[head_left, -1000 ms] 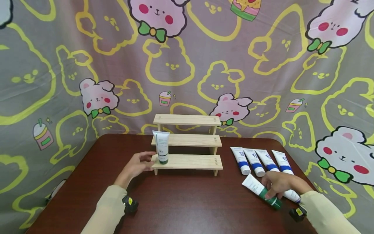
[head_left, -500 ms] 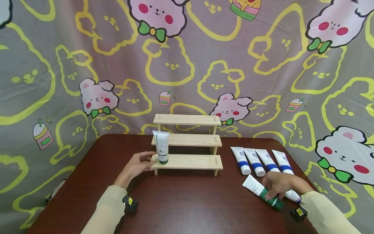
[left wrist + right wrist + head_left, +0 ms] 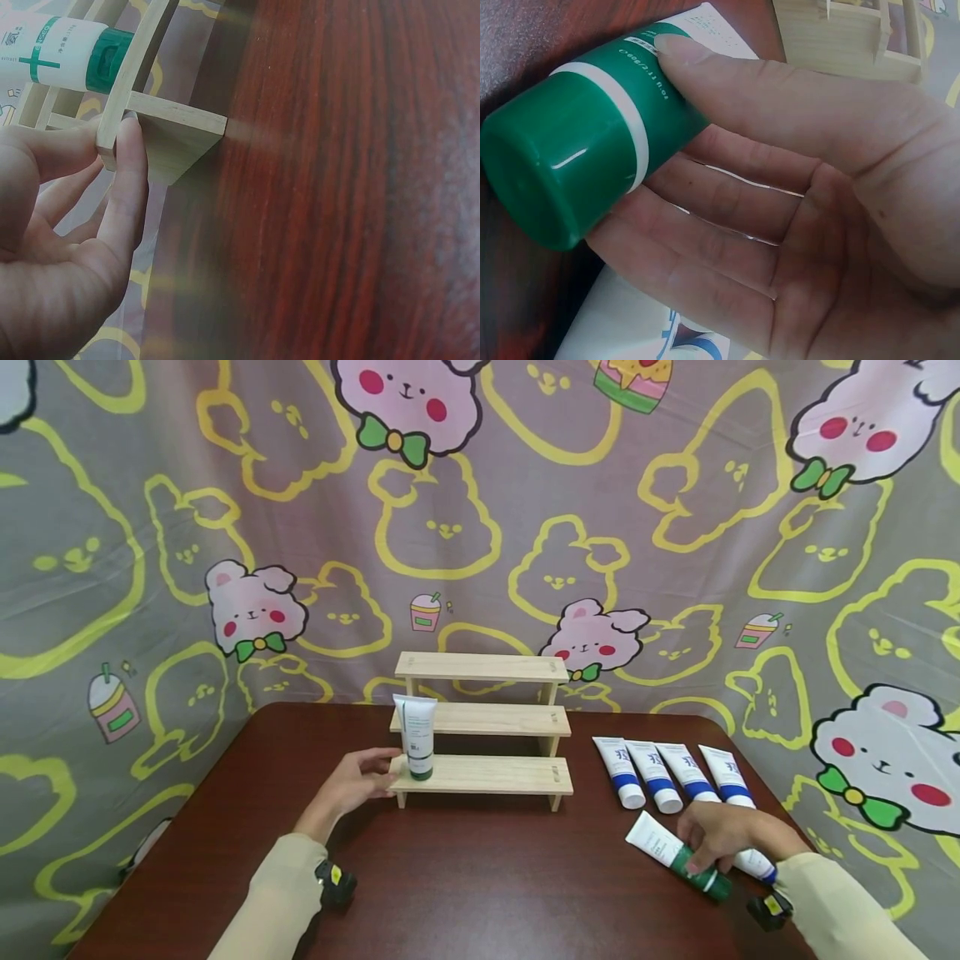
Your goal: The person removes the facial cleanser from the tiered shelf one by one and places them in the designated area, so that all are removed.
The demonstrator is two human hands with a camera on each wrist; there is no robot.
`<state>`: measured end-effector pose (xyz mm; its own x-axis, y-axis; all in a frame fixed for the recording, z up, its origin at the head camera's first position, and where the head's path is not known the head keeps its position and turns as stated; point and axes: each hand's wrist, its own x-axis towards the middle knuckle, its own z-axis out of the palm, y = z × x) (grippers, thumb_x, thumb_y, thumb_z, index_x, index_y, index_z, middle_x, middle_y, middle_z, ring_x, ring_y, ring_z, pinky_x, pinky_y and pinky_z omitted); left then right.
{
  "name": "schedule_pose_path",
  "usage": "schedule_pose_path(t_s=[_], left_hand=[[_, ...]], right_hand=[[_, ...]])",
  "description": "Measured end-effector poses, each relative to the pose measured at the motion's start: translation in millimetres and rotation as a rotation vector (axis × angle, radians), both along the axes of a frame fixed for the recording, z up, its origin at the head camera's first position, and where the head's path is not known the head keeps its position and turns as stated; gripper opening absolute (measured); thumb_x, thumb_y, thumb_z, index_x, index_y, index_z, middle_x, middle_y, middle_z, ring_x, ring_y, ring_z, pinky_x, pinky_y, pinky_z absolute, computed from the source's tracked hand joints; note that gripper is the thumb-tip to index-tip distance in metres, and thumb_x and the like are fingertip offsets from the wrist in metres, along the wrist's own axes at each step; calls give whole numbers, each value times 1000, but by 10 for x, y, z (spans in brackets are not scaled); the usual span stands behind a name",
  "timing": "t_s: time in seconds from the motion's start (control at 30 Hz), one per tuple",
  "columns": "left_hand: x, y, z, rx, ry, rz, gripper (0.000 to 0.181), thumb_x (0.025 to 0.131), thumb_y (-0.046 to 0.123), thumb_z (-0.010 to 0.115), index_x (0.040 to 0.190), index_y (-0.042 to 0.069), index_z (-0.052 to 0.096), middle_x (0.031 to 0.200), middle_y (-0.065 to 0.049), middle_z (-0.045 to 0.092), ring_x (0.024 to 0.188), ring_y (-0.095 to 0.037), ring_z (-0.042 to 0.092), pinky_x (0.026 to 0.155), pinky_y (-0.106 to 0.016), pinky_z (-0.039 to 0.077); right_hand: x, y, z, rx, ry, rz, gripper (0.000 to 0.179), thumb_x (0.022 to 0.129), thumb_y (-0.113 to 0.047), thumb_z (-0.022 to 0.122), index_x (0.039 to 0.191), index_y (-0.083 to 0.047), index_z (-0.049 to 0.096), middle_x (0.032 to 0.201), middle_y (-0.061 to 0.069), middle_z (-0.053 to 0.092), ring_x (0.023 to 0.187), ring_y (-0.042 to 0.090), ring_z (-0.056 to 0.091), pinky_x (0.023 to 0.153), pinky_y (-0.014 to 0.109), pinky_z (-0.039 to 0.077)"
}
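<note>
My right hand (image 3: 720, 835) grips a green-and-white squeeze tube (image 3: 592, 127) low over the right of the table. In the right wrist view, the thumb lies on the tube's green part and the fingers pass beneath it. My left hand (image 3: 358, 781) pinches the left end of the bottom step of a three-step wooden display rack (image 3: 487, 774), thumb above the board and a finger below, as the left wrist view shows. Beside that hand, a white tube with a dark green cap (image 3: 420, 739) stands upright on its cap on this bottom step.
Several white tubes with blue bands (image 3: 621, 772) lie in a row at the table's right side, one partly hidden by my right hand. The dark red-brown table (image 3: 480, 868) meets a patterned cloth backdrop (image 3: 480, 527) at its back and sides.
The green-and-white tube in my right hand has shifted very slightly right. My left hand, the rack and the standing tube stay where they were.
</note>
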<state>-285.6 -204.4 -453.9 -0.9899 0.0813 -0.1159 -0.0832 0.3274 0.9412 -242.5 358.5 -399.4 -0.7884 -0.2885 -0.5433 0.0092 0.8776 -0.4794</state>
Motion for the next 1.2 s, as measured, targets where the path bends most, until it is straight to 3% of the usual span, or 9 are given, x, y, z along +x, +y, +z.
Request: schedule_pose_path(t_s=[0.33,0.6,0.93,1.2], left_hand=[[-19,12,10,-6,-14,6,48,95,1,69,142,5,60,127,-23,61,93,-20,70,82,-34,66],[-9,16,-1,0,-16,13,47,95,1,69,141,4,60,127,-23,60,93,-20,69,82,-34,66],[11,18,-4,20,-6,1,48,94,0,70,142,1,59,124,-24,60,92,-20,69,80,-34,67],[23,16,20,4,1,-1,49,95,2,70,143,1,58,126,-24,60,94,-20,68,81,-35,66]], right_hand=[[-17,8,102,30,8,0,24,81,-4,84,100,-4,69,89,7,70,78,20,69,69,41,66],[-125,-115,263,53,106,66,27,86,-9,81,108,-2,69,88,5,70,77,19,64,66,38,62],[-296,-721,416,-132,280,216,24,91,-14,77,110,-1,70,82,4,73,70,21,67,59,32,59],[-469,-1305,378,-265,461,181,23,95,-18,74,112,-2,73,97,7,76,75,15,68,65,26,59]])
